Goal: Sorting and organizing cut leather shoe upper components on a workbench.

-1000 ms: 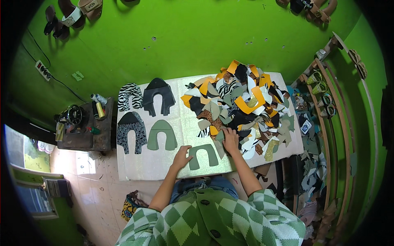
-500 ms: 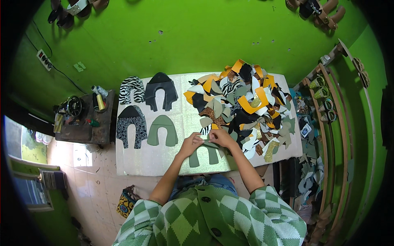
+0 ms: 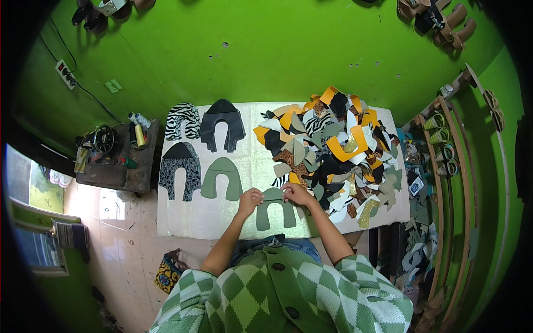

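A green horseshoe-shaped shoe upper (image 3: 264, 216) lies near the front edge of the table, its two legs toward me. Its curved toe piece is at the far end, with a dark seam line across it. My left hand (image 3: 251, 201) pinches the left end of that seam. At the right end, my right hand (image 3: 297, 194) pinches the same part. To the left lie a matching green upper (image 3: 209, 180), a black patterned upper (image 3: 191, 176), a plain black upper (image 3: 210, 123) and a zebra-striped upper (image 3: 191, 115).
A large heap of mixed cut pieces (image 3: 338, 147) covers the right of the table (image 3: 222, 223). A small wooden stand (image 3: 139, 176) with a sewing machine (image 3: 104, 139) and thread spools (image 3: 140, 136) is at left. Sandals hang on a wooden rack (image 3: 452, 133) at right.
My hands have moved apart to the two sides of the green upper, so its toe piece now shows between them. The view has shifted slightly.
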The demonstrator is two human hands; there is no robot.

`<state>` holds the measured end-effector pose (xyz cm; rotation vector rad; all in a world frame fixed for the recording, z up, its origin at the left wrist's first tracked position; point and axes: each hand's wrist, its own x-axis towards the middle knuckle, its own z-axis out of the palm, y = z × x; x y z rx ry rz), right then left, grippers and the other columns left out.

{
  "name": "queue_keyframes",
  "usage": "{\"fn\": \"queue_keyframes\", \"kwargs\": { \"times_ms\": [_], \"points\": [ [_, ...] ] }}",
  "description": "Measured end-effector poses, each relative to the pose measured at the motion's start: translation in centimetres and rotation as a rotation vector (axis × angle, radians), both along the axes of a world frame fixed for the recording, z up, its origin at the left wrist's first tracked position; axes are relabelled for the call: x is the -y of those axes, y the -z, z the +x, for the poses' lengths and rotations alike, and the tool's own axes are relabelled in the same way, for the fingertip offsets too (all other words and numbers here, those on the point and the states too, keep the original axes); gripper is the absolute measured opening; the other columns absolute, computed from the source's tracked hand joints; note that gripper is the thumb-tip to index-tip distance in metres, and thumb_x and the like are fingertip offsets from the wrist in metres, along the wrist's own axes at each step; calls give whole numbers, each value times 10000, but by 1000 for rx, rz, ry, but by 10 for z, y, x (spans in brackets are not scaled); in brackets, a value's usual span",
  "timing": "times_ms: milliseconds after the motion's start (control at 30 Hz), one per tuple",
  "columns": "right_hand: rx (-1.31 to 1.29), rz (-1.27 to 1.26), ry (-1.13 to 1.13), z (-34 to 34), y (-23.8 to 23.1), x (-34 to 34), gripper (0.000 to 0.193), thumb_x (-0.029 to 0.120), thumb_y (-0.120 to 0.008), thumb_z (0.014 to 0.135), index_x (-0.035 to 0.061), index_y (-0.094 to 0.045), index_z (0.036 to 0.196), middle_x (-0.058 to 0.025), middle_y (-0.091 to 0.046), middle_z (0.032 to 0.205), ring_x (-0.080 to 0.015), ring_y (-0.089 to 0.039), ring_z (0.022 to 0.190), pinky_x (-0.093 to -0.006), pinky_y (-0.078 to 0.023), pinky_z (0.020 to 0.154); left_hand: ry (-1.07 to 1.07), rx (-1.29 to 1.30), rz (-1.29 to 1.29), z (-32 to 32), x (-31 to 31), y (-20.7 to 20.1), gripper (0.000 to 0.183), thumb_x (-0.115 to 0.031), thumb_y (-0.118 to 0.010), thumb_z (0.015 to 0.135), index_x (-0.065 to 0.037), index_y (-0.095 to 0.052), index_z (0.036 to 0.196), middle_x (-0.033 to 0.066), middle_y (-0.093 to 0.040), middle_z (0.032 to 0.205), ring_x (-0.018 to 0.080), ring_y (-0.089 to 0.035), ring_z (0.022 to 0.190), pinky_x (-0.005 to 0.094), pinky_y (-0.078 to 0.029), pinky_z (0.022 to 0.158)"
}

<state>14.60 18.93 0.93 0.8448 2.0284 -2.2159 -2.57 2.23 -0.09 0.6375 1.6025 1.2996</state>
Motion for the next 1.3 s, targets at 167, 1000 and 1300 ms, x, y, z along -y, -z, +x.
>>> {"fn": "queue_keyframes", "kwargs": {
  "times_ms": [167, 1000, 1300],
  "points": [
    [-22, 163, 31, 0, -3, 5, 188, -6, -651, 791, 2, -587, 967, 4, -580, 727, -49, -534, 654, -202, -428, 579, -4, -53, 42, -2, 9, 24, 153, -29, -684, 773, 11, -590, 887, 76, -642, 757, 114, -622, 649, 227, -500, 582],
    [66, 563, 365, -1, -1, 34, 148, -12, -721, 695, 4, -586, 753, -31, -560, 614, -81, -501, 557, -232, -429, 546, -141, -450, -158, 10, 0, 15, 178, -28, -682, 680, -2, -615, 843, 102, -664, 735, 159, -652, 662, 269, -523, 634],
    [44, 619, 363, 2, -3, 39, 164, 11, -716, 700, -15, -573, 777, -108, -591, 691, -191, -579, 614, -292, -470, 595, -170, -510, -132, 19, -2, 5, 143, -12, -643, 699, -1, -596, 833, 107, -646, 714, 180, -641, 654, 288, -512, 626]
  ]
}}
